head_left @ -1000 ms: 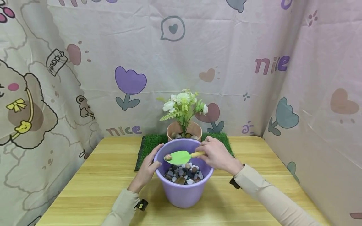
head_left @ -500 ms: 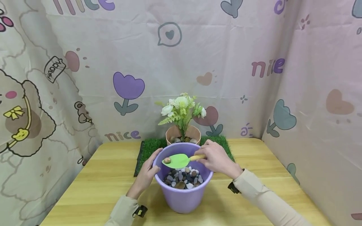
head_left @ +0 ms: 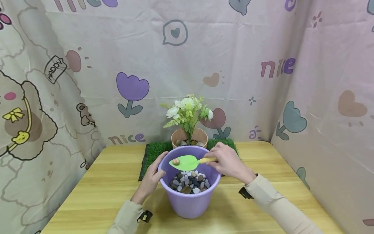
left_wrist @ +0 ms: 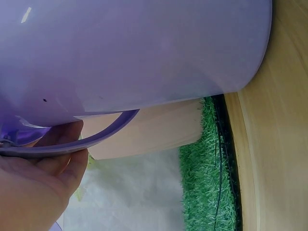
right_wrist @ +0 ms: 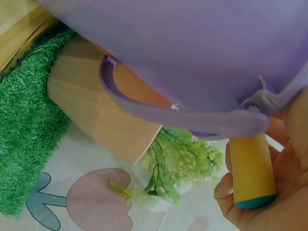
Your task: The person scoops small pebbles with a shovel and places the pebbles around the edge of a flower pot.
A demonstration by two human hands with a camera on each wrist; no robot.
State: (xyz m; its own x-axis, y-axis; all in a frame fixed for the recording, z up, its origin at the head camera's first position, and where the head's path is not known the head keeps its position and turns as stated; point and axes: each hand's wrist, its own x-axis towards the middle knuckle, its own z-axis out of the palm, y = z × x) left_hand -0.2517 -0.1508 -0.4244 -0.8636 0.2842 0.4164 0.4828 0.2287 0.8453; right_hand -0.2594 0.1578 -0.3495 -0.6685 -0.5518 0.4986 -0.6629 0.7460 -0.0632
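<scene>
A purple bucket [head_left: 190, 204] stands upright on the table, with several mixed pebbles [head_left: 190, 182] at its bottom. My left hand [head_left: 150, 178] grips the bucket's left rim, thumb inside. In the left wrist view, its fingers are by the bucket handle [left_wrist: 101, 137]. My right hand [head_left: 226, 162] holds a small trowel by its yellow handle [head_left: 208, 160], over the right rim. The trowel's green blade [head_left: 189, 163] lies above the bucket's opening and points left. One brownish pebble [head_left: 176, 162] rests near the blade's tip. The handle's green end cap [right_wrist: 255, 201] shows in the right wrist view.
Behind the bucket, a peach flowerpot [head_left: 201, 135] with white flowers [head_left: 188, 104] and stones stands on an artificial grass mat [head_left: 157, 149]. The wooden table [head_left: 102, 188] is enclosed by printed cloth [head_left: 175, 65] at the back and sides.
The trowel with its pebble has shifted slightly right over the bucket, along with my right hand. My left hand keeps its grip on the rim. The head view has tilted a little.
</scene>
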